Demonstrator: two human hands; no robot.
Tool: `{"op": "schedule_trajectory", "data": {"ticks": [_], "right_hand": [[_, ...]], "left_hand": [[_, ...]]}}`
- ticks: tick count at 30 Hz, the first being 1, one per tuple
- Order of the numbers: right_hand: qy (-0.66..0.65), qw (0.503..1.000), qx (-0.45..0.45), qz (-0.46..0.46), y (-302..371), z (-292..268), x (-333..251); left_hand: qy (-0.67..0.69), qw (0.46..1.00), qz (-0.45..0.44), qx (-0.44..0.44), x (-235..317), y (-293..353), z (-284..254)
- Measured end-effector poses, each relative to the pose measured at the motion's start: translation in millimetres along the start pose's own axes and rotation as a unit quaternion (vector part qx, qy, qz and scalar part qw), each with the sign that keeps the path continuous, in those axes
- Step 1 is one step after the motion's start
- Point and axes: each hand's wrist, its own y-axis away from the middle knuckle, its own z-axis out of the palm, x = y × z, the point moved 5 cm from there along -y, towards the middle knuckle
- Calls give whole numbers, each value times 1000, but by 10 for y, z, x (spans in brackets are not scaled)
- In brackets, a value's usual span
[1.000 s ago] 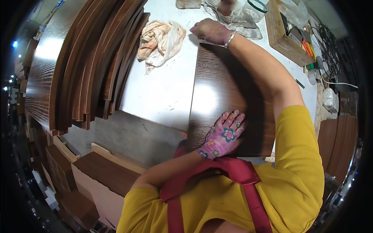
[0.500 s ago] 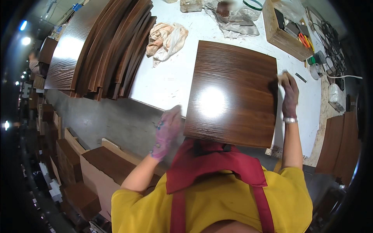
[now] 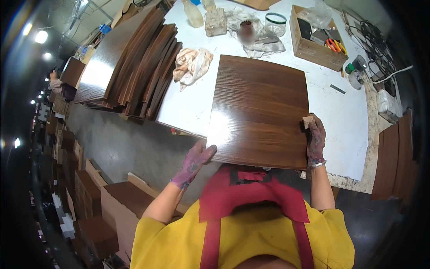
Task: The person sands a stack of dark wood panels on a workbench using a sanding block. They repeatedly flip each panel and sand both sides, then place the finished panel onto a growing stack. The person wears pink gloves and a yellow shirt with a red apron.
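A dark brown wood-grain panel [image 3: 262, 107] lies flat on the white-topped table, its near edge close to my body. My left hand [image 3: 195, 162], in a stained purple glove, grips the panel's near left corner, thumb on top and the other fingers mostly hidden. At the panel's right edge, my right hand [image 3: 316, 140], also gloved, pinches a small tan pad-like piece [image 3: 307, 122] against the edge. Whether that piece is sponge or folded cloth cannot be made out. A crumpled pale cloth [image 3: 192, 67] lies beyond the panel's left side.
Several brown panels [image 3: 130, 67] lean in a stack at the left. Behind the work stand a wooden box [image 3: 313, 56] of tools, a brown-stained cup [image 3: 246, 32] on grey rags, and a block [image 3: 216, 22]. A metal strip [image 3: 337, 89] and cables [image 3: 374, 40] lie rightward.
My left hand has come in from beside the table and taken hold of the panel's near left corner. My right hand has slid toward me along the right edge. The view has shifted.
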Motion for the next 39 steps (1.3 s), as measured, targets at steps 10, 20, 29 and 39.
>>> {"op": "schedule_trajectory", "data": {"ticks": [10, 20, 29, 39], "right_hand": [[-131, 990, 55, -9, -73, -371, 298], [-197, 980, 35, -12, -81, -501, 451], [-195, 978, 66, 35, -56, -431, 364], [-120, 985, 115, 52, -142, -435, 225]], "left_hand": [[143, 971, 140, -130, 1232, 730, 329], [126, 949, 217, -189, 1483, 899, 556], [33, 956, 267, -115, 1244, 778, 610], [346, 934, 89, -30, 409, 300, 500]]}}
